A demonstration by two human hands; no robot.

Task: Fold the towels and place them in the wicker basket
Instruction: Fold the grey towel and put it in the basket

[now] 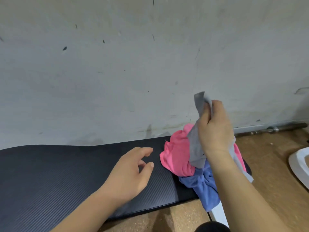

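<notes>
The right hand (215,131) has its fingers (206,117) curled tight round the upper part of a grey towel (194,145), which it holds raised above the right end of the black mat (66,173). The left hand (130,171) holds nothing, fingers loosely spread and slightly bent over the mat's middle. A pink towel (177,153) and a blue towel (203,186) lie crumpled on the mat's right end, the blue one spilling over its near edge.

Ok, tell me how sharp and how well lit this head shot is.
Head view: the light is soft and even and the shadows faint; there is a dull sheen on the mat beside the left hand; the right hand and its grey towel are slightly soft-edged; the wide lens bows the mat's far edge; no hard glare.
</notes>
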